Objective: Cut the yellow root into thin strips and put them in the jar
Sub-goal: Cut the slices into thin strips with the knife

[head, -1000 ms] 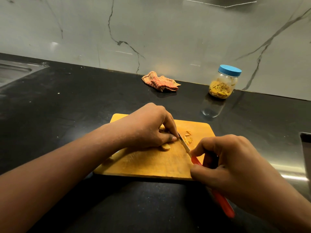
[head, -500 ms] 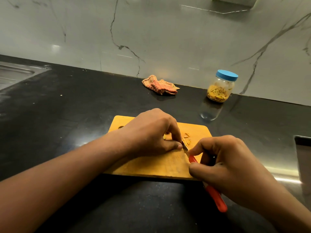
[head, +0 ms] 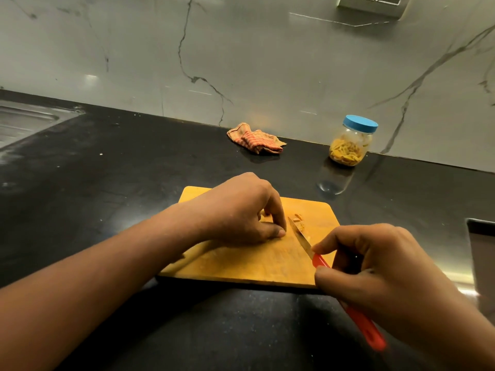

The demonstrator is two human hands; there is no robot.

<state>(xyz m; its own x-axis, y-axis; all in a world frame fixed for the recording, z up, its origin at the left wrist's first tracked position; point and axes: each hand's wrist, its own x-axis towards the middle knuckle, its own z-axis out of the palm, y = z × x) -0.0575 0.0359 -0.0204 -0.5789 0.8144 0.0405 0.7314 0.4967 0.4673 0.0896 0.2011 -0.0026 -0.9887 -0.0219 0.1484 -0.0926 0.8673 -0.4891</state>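
A wooden cutting board (head: pixel 241 266) lies on the black counter in front of me. My left hand (head: pixel 238 212) presses down on the yellow root (head: pixel 265 213), which is almost fully hidden under my fingers. My right hand (head: pixel 375 271) grips a red-handled knife (head: pixel 321 263); its blade tip rests on the board just right of my left fingertips. A few cut yellow strips (head: pixel 299 220) lie beside the blade. A clear jar (head: pixel 351 141) with a blue lid, holding yellow strips, stands at the back right by the wall.
A crumpled orange striped cloth (head: pixel 255 139) lies near the wall behind the board. A steel sink (head: pixel 24 121) sits at the far left. A dark metal edge (head: pixel 482 236) shows at the right. The marble wall bounds the counter's back.
The knife blade has drawn back to the right, away from my left fingers, showing more of it. My left hand stays on the root. The view has tilted slightly.
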